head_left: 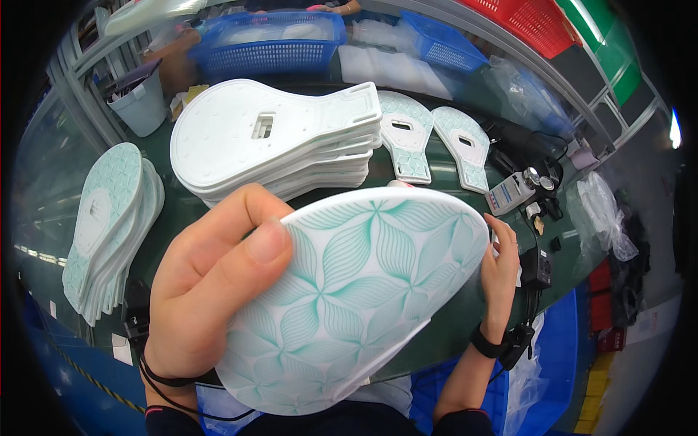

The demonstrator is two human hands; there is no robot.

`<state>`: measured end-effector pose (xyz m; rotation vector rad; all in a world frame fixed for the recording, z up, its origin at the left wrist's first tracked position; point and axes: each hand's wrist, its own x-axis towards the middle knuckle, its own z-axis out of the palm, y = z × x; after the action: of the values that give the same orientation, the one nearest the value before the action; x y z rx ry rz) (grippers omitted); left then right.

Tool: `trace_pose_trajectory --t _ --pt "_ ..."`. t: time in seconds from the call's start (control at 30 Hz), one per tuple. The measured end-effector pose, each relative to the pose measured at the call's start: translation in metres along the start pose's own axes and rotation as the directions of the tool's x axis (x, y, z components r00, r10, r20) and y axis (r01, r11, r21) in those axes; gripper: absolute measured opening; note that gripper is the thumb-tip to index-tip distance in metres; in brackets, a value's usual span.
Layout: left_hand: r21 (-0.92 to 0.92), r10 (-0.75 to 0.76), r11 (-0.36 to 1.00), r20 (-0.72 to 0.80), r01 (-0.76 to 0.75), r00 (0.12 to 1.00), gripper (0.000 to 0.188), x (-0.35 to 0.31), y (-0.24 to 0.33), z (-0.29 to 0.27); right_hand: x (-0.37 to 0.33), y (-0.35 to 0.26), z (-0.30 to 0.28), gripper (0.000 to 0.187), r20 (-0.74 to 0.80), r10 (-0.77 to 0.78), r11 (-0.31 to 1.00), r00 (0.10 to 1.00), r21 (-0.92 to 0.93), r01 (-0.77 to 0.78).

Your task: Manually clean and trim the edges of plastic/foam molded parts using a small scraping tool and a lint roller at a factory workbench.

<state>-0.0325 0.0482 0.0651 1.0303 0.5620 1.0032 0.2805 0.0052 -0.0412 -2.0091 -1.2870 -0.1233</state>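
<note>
Close in front of me, a white plastic panel [363, 291] with a green leaf pattern is held up and tilted. My left hand [218, 269] grips its left edge, thumb on the patterned face and fingers behind. At the panel's far right edge, my right hand [502, 261] supports it, with part of the fingers hidden behind it. Beyond the panel stands a tall stack of white paddle-shaped plastic plates [218, 138], each with a small rectangular slot. Left of my left hand is a stack of patterned paddle-shaped plates [109, 196].
Two single patterned plates [403, 138] lie right of the tall stack. A small grey device [512, 190] with knobs and cables sits further right. Blue baskets [269, 43], a red basket [523, 25] and a light bucket [139, 105] stand around the green table [436, 211]. Another person's hand [338, 7] shows at the top.
</note>
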Motion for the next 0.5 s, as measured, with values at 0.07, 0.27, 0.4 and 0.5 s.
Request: trace_pose_trajectory --t 0.07,0.27,0.4,0.5 --pt "0.027 -0.006 1.0 0.013 0.006 1.0 0.017 0.0 0.001 -0.001 -0.004 -0.018 0.0 0.037 0.031 -0.139 0.983 0.99 0.128 0.134" --pt "0.002 -0.026 1.0 0.128 0.026 0.991 0.024 0.002 0.008 -0.01 -0.056 -0.088 -0.011 0.054 0.466 -0.479 -0.044 0.744 0.834 -0.55" --pt "0.262 0.064 0.964 -0.065 -0.045 0.996 0.035 0.014 0.006 0.0 -0.067 -0.107 -0.012 0.064 0.729 -0.414 0.313 0.545 0.677 -0.666" --pt "0.061 0.08 0.995 -0.114 -0.073 0.99 0.051 0.019 0.007 -0.008 -0.069 -0.112 -0.012 0.047 0.637 -0.345 -0.222 0.69 0.659 -0.719"
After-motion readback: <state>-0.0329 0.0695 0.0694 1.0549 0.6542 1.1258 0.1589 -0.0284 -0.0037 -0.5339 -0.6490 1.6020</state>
